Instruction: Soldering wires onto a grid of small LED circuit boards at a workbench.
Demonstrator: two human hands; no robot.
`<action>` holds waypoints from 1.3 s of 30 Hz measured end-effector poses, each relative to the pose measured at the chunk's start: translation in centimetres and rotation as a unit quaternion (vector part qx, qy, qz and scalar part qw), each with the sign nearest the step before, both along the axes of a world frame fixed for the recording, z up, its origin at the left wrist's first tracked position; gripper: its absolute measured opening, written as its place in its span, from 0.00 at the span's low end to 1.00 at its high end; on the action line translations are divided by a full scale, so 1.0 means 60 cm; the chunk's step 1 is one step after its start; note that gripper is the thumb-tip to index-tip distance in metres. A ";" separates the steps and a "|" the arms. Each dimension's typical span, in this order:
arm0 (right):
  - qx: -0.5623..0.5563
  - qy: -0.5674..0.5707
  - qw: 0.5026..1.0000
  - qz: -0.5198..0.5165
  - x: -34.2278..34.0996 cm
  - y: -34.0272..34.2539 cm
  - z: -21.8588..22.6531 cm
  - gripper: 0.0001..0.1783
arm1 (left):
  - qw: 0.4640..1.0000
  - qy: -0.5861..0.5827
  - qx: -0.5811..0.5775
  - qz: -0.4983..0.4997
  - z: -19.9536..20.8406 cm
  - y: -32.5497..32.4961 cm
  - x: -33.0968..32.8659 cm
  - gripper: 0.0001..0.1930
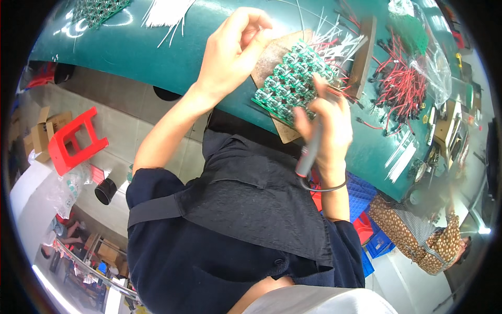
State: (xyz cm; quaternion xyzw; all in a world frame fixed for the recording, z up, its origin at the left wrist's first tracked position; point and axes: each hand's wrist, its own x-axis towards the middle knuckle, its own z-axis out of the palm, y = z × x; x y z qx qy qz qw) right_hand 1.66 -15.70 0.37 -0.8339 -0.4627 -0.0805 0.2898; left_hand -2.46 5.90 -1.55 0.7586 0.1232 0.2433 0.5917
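Observation:
My right hand (334, 128) is wrapped round the grey handle of a soldering iron (311, 149). A dark cord leaves the handle's lower end and loops past my wrist; motion blurs the tip. Under and beside that hand lies a green panel of small circuit boards (290, 83), set at a slant on a worn brown board (269, 55). At the panel's upper left my left hand (227, 57) is raised, thumb and forefinger pinched together. What sits between them, if anything, I cannot make out. Several white and red wires (340, 47) fan out along the panel's far right side.
Right of a wooden bar (362, 57) lies a heap of red and black wires (400, 81), with a clear plastic bag (436, 73) beside it. White wire bundles (166, 13) and another green panel (99, 10) are at the far left. A co-worker (418, 235) sits at right.

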 end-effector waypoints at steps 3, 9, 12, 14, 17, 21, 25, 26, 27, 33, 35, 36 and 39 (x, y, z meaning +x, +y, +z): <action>0.121 0.129 0.984 -0.010 -0.002 -0.021 0.001 0.24 | 0.997 -0.038 0.074 0.010 0.036 0.005 0.018 0.06; -0.050 0.013 0.998 0.022 -0.028 0.019 -0.006 0.22 | 0.969 -0.221 0.109 0.031 0.067 0.031 0.078 0.06; 0.106 0.038 0.993 0.028 -0.013 -0.014 -0.015 0.16 | 0.969 -0.227 0.094 -0.008 0.112 0.050 0.083 0.06; 0.318 0.140 0.937 -0.033 -0.016 -0.036 -0.008 0.13 | 0.967 -0.176 0.180 -0.034 0.101 0.050 0.096 0.07; 0.402 0.170 0.851 -0.291 -0.010 -0.066 0.021 0.15 | 0.812 -0.367 0.405 -0.206 0.011 0.043 0.138 0.09; 0.528 0.228 0.792 -0.204 0.017 -0.100 0.020 0.15 | 0.857 -0.142 0.366 -0.334 -0.017 0.043 0.131 0.10; 0.535 0.212 0.788 -0.219 0.012 -0.113 0.012 0.13 | 0.822 -0.124 0.397 -0.389 -0.014 0.059 0.160 0.08; 0.535 0.210 0.793 -0.203 0.013 -0.122 0.010 0.11 | 0.818 -0.088 0.387 -0.417 -0.014 0.068 0.165 0.07; 0.537 0.201 0.790 -0.217 0.010 -0.122 0.012 0.11 | 0.818 -0.075 0.358 -0.444 -0.013 0.077 0.165 0.05; 0.525 0.202 0.786 -0.258 -0.007 -0.129 0.014 0.15 | 0.795 -0.068 0.433 -0.420 -0.008 0.073 0.175 0.05; 0.544 0.234 0.767 -0.247 -0.015 -0.139 0.008 0.18 | 0.778 -0.051 0.464 -0.419 -0.003 0.065 0.179 0.06; 0.544 0.234 0.762 -0.260 -0.018 -0.138 0.009 0.18 | 0.774 -0.067 0.501 -0.382 -0.003 0.059 0.180 0.06; 0.522 0.222 0.768 -0.298 -0.027 -0.142 -0.010 0.19 | 0.813 -0.296 0.393 -0.311 -0.039 0.026 0.209 0.08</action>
